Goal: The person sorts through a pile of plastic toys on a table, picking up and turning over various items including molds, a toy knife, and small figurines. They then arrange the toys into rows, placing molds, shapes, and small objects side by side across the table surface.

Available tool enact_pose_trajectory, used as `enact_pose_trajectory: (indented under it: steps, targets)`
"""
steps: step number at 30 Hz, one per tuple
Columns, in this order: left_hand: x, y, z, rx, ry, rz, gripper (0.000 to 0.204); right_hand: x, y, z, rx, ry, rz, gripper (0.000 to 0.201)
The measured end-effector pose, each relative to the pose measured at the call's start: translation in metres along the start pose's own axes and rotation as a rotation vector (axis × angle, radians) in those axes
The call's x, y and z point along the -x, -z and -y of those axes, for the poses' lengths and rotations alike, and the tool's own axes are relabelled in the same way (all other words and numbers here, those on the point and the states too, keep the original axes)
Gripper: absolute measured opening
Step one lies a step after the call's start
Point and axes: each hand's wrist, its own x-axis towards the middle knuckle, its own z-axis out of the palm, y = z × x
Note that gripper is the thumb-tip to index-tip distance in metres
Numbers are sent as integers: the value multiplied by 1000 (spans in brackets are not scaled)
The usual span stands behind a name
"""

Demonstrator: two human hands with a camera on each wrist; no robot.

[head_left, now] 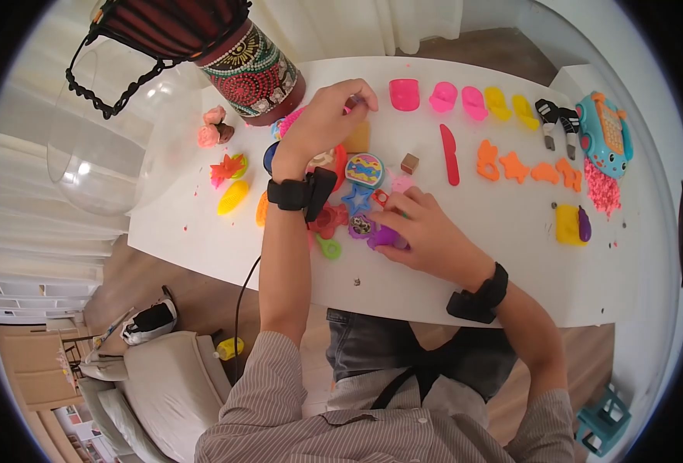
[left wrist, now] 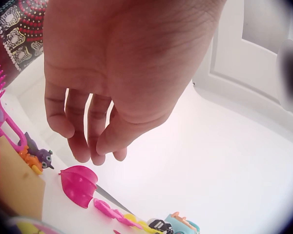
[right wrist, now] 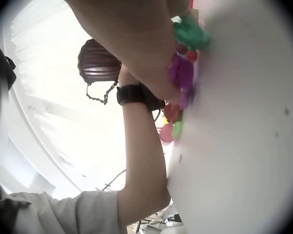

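Observation:
My left hand (head_left: 330, 116) hovers over the back of the toy pile beside the drum. Its fingers (left wrist: 78, 146) hang loosely bent in the left wrist view, with nothing between them. At the front of the pile, my right hand (head_left: 434, 239) has its thumb and fingers around a purple toy (head_left: 388, 235), partly hidden by the hand. Left of it lies a purple-rimmed round piece (head_left: 361, 226), close to a blue star (head_left: 357, 199). The right wrist view shows a green lumpy piece (right wrist: 190, 33) close by the right fingers.
A patterned drum (head_left: 252, 77) stands at the back left, near pink flowers (head_left: 211, 127). Toy shoes (head_left: 444, 98) line the back right, before a red knife (head_left: 450, 154) and orange shapes (head_left: 514, 167). A toy phone (head_left: 605, 135) sits by pink beads (head_left: 602, 187).

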Motion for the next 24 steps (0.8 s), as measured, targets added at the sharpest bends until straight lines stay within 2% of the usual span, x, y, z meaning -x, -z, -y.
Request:
enact_pose_trajectory:
  steps: [2, 9, 11, 12, 15, 17, 24]
  targets:
    - [0, 0, -1, 0, 0, -1, 9, 5, -9, 1, 207, 4, 53, 42]
    - [-1, -1, 0, -8, 32, 14, 9, 3, -9, -4, 94, -11, 86, 41]
    - [-1, -1, 1, -9, 23, 15, 9, 0, -6, -3, 42, 35, -17, 42]
    - [0, -1, 2, -12, 18, 13, 9, -1, -5, -1, 42, 36, -14, 42]
    - [0, -2, 4, -13, 12, 4, 8, -4, -4, 2, 62, 49, 44, 44]
    - [0, -2, 6, -14, 10, 0, 8, -4, -11, 2, 159, 136, 49, 39]
    - [-1, -3, 8, -7, -16, -27, 7, -1, -12, 10, 297, 140, 89, 39]
